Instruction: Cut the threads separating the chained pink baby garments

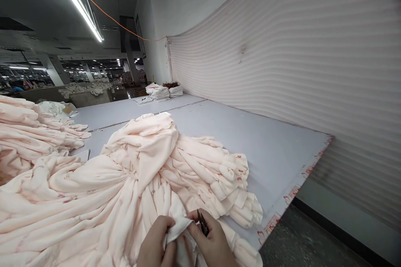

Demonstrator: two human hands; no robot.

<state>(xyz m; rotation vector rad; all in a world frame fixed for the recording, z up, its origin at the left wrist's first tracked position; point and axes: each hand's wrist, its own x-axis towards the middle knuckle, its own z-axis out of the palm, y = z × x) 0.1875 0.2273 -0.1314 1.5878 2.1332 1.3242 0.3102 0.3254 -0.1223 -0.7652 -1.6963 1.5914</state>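
Two hands work at the near edge of the worktop (266, 146): the left hand (157, 240) pinches a pale cloth edge (180, 226), and the right hand (213, 240) grips its other end while also holding dark snips (202, 223) (handles mostly hidden in the palm). The edge sits just in front of the heaped pink cloth (94, 200). The step in hand appears to be spreading and checking this edge; any trimming would call for steadying it with the left hand and turning the blades towards it. The edge's long axis slants, rising from the left hand to the right; the snips point away from the person, tips up and slightly left
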